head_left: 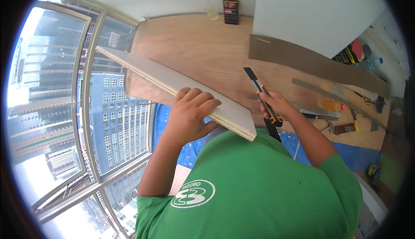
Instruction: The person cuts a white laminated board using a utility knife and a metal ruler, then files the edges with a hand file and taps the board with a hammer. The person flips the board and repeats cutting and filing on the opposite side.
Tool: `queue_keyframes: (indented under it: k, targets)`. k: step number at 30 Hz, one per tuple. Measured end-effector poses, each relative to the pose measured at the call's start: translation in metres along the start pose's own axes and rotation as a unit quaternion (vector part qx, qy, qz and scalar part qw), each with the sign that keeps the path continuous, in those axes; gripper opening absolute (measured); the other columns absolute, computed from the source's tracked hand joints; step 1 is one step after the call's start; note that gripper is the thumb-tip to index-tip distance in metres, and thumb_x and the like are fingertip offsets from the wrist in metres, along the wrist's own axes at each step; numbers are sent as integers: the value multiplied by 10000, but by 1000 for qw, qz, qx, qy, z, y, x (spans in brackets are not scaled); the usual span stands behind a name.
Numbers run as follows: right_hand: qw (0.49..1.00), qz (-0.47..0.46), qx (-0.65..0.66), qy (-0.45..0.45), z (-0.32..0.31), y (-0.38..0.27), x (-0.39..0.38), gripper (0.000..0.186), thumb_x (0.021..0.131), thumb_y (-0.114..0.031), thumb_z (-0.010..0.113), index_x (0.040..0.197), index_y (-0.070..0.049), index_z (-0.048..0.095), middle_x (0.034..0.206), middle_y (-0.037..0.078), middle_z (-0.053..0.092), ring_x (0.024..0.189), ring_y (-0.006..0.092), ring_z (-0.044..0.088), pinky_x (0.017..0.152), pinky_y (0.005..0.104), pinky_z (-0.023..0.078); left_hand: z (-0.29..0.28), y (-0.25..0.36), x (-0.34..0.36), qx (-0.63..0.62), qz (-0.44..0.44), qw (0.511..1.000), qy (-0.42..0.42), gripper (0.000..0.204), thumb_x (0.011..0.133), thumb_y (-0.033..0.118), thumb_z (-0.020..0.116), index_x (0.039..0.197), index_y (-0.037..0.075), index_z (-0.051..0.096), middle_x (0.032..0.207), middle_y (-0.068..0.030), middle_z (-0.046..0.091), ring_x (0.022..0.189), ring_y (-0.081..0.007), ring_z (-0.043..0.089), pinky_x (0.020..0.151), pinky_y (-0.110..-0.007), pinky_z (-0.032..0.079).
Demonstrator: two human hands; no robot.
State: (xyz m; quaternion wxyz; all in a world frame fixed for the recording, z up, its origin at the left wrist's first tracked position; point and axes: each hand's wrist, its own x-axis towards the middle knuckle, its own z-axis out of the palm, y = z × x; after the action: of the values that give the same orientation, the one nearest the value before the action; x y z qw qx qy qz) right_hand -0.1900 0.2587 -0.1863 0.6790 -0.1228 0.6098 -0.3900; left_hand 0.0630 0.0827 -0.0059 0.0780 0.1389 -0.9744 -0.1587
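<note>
Two hands are in use. The left hand (pixel 190 111) has its fingers (pixel 203 98) curled over the upper edge of one laminated plywood board (pixel 173 85), gripping it; the board is held tilted above the near-left corner of the desk (pixel 203 49). The right hand (pixel 276 105) has its fingers closed around one orange-and-black utility knife (pixel 263 103), blade extended, just beside the board's right end. At the desk's far edge stands one dark rectangular package with coloured print (pixel 231 11); one clear round object (pixel 212 15) lies beside it. Toward the far-right corner lies one yellow-and-black package (pixel 346 55). One orange bottle (pixel 333 106) and one hammer (pixel 341 129) lie near the right edge.
</note>
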Motion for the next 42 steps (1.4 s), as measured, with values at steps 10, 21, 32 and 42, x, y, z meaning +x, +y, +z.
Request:
queue_keyframes:
  k: [10, 21, 32, 42]
  targets:
    - [993, -69, -91, 39, 7, -17, -2, 250, 1024, -236, 649, 1125, -20, 575, 860, 58, 664, 692, 143, 665, 639, 312, 571, -28, -37, -2, 36, -2, 998, -55, 421, 654, 226, 881, 1018, 114, 702, 1009, -33, 686, 998, -258, 656, 927, -415, 485]
    - [943, 26, -312, 110, 12, -113, -5, 342, 1077, -390, 558, 1145, -59, 611, 808, -10, 569, 694, 94, 570, 637, 277, 495, -89, -186, 11, 40, 110, 975, -189, 343, 675, 245, 851, 906, 121, 630, 907, -43, 622, 895, -266, 652, 804, -418, 525]
    - [905, -9, -426, 6, 152, -189, 142, 412, 1106, -345, 471, 1362, -44, 589, 1014, 79, 622, 905, 173, 588, 852, 338, 524, -85, -290, 65, -147, 296, 824, -460, 450, 785, 216, 703, 1203, 59, 640, 1001, -97, 656, 946, -304, 666, 779, -439, 551]
    - [937, -108, -321, -90, 277, -163, 351, 438, 1107, -316, 449, 1495, -130, 534, 1121, 125, 667, 1007, 244, 611, 933, 375, 491, -65, -287, 82, -269, 281, 723, -571, 449, 886, 160, 596, 1275, -64, 610, 1158, -226, 657, 995, -347, 669, 821, -436, 587]
